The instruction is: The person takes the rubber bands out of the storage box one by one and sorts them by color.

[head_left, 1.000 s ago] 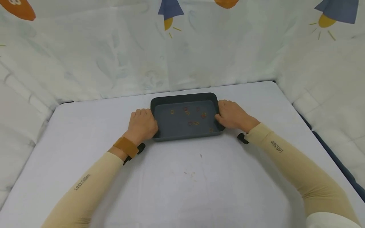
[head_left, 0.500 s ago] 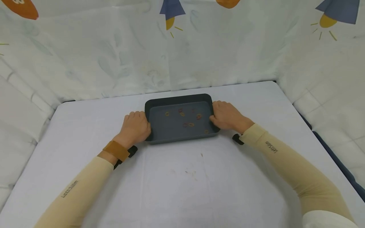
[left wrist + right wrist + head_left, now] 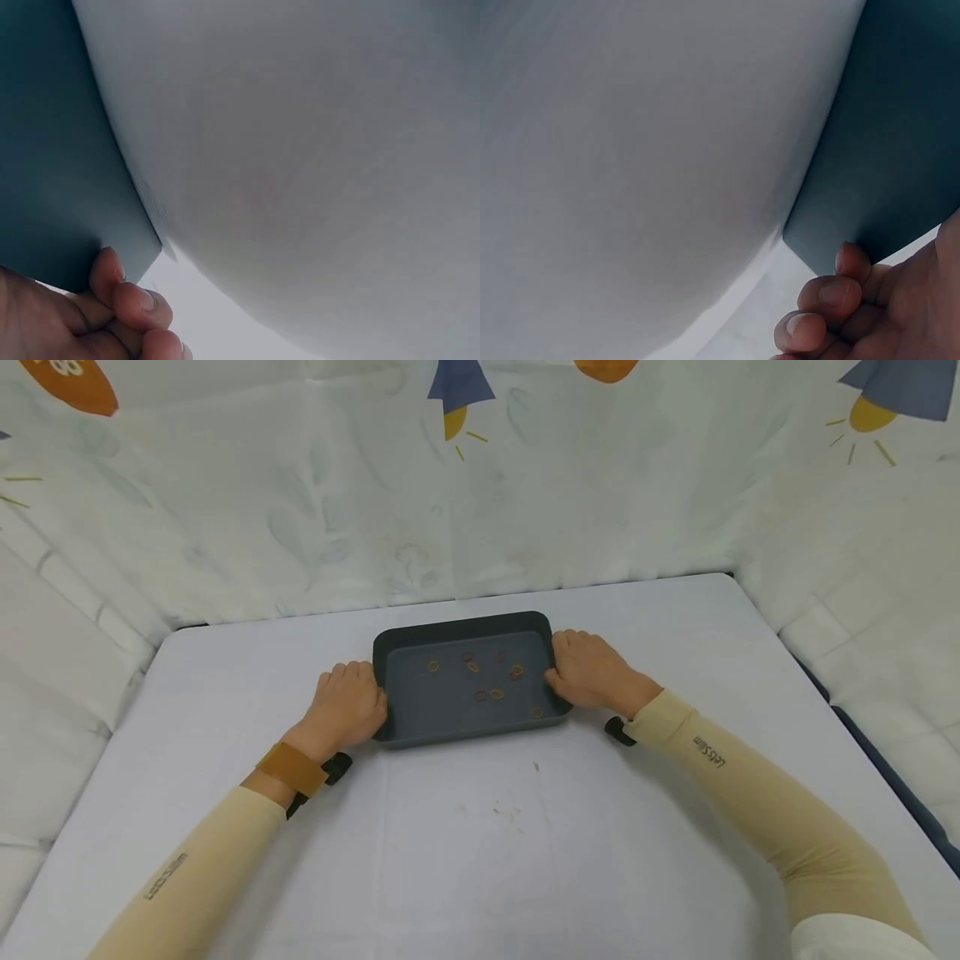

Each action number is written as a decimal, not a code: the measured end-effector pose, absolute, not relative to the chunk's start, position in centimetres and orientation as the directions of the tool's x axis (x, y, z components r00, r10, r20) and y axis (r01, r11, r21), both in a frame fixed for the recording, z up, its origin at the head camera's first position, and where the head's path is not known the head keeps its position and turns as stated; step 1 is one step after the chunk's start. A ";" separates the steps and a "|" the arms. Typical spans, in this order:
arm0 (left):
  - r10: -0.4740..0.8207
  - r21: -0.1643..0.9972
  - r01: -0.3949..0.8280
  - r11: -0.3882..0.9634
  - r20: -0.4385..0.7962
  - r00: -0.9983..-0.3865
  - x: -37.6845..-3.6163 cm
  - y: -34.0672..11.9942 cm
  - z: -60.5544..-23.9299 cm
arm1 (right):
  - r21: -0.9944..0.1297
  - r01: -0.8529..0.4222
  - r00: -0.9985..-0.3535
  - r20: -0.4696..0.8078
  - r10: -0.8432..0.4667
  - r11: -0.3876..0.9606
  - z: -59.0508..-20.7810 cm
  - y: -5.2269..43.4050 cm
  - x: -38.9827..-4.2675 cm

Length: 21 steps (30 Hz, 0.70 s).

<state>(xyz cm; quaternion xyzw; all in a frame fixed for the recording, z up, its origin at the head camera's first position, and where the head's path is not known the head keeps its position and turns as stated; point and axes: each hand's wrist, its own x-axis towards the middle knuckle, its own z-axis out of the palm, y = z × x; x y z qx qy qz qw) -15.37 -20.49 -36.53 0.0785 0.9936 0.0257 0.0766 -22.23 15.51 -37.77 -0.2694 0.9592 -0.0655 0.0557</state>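
A dark grey rectangular tray point(image 3: 465, 731) lies at the far middle of the table, with several small yellow and reddish rings point(image 3: 497, 694) scattered over its floor. My left hand point(image 3: 347, 703) grips the tray's left end, and my right hand point(image 3: 592, 668) grips its right end. In the left wrist view the curled fingers point(image 3: 142, 304) press against the tray's outer wall point(image 3: 67, 165). The right wrist view likewise has curled fingers point(image 3: 829, 292) at the tray's outer wall point(image 3: 885, 150). Both thumbs are hidden in the wrist views.
A white cloth covers the table point(image 3: 465, 860), with small brownish marks point(image 3: 506, 812) near the middle. Behind it hangs a pale curtain point(image 3: 300, 485) with printed rockets, close to the table's far edge. More pale fabric point(image 3: 885, 568) stands along the right side.
Both hands have shifted the tray to the left and slightly nearer, keeping their grip on its ends. The rings have travelled with it. The head view has turned a little left.
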 end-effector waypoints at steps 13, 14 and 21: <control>0.179 0.058 0.173 0.983 -0.099 -0.979 -13.3 -20.9 -36.7 | -0.096 -0.555 -0.826 -0.051 -0.561 0.826 -37.8 15.1 -20.1; 0.182 0.057 0.177 0.983 -0.092 -0.979 -13.1 -20.9 -36.7 | -0.092 -0.561 -0.823 -0.038 -0.566 0.822 -37.8 15.2 -19.9; 0.192 0.047 0.190 0.981 -0.055 -0.980 -12.0 -20.6 -36.7 | -0.081 -0.598 -0.801 0.037 -0.598 0.797 -38.0 15.7 -18.6</control>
